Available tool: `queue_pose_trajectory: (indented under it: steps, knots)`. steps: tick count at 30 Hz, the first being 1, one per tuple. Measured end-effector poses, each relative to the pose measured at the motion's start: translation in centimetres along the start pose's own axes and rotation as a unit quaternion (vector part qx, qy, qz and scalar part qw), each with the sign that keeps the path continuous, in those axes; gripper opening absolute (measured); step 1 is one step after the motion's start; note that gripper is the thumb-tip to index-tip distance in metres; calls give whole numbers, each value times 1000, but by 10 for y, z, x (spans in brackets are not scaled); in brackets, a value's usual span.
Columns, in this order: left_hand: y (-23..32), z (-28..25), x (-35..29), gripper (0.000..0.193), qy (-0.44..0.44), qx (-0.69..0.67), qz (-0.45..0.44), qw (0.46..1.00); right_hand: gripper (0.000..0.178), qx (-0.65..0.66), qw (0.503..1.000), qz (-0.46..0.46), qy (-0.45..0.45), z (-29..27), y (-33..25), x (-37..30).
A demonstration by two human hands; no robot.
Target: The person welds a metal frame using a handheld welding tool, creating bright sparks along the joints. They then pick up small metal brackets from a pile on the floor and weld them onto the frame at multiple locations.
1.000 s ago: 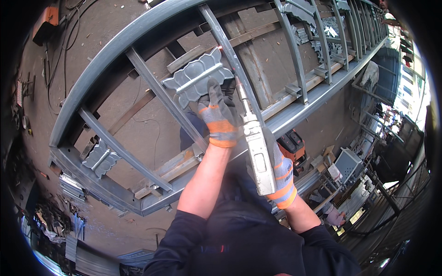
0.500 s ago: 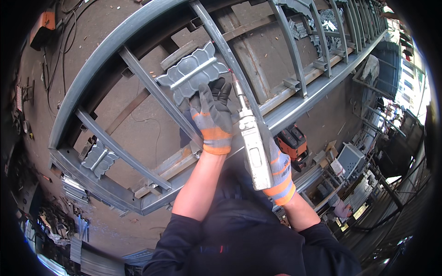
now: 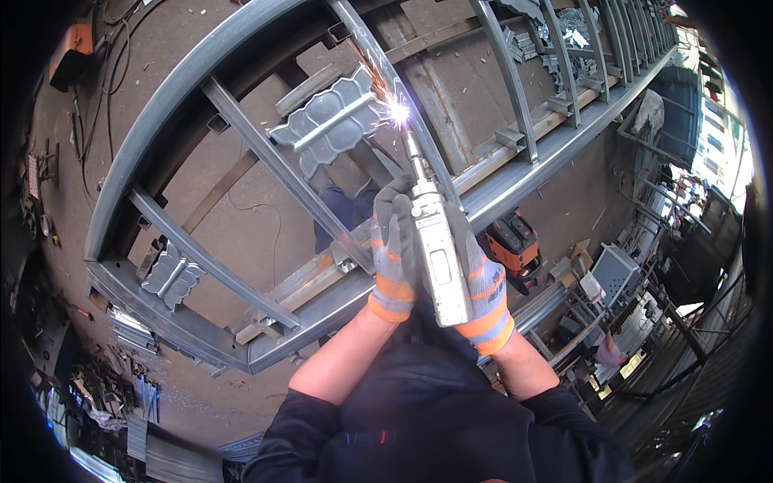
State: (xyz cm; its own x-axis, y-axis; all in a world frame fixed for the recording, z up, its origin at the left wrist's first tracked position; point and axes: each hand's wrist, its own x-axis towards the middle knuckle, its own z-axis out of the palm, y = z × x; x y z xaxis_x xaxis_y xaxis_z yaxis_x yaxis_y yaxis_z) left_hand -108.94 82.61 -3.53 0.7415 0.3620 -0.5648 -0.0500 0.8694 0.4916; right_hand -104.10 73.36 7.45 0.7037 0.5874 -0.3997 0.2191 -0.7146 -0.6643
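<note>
A white handheld welding gun (image 3: 443,266) points away from me, with a bright flash and orange sparks (image 3: 397,113) at its tip. My right hand (image 3: 485,294), in a grey glove with orange cuff bands, is closed on the gun's right side. My left hand (image 3: 394,253), gloved alike, closes against its left side near the front; the gun hides some fingers. The flash sits where the right end of a scalloped grey metal ornament (image 3: 322,129) meets a steel bar (image 3: 435,157). The glare hides the joint itself.
A large curved steel frame (image 3: 133,157) with several crossbars surrounds the work. A second scalloped ornament (image 3: 173,278) sits at its left end. An orange-black machine (image 3: 513,241) stands at right; an orange box (image 3: 71,56) with cables lies far left. Metal pieces (image 3: 572,40) are piled beyond the bars.
My left hand has left the ornament and come back to the welding gun. A flash and sparks have appeared at the gun's tip. The ornament stays in about the same place.
</note>
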Motion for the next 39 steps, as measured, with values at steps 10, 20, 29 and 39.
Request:
queue_pose_trajectory:
  steps: [10,20,29,39]
  knots:
    - [3,1,-4,54,10,81,23,996,69,4,1000,9,-10,1,-1,-3]
    - [5,2,-5,50,14,130,42,991,69,26,999,28,3,3,-5,-2]
    - [3,3,0,51,18,95,33,995,75,14,1000,-2,-4,3,-3,0]
    - [14,8,-3,54,10,95,0,995,71,8,1000,-3,6,5,-2,-1]
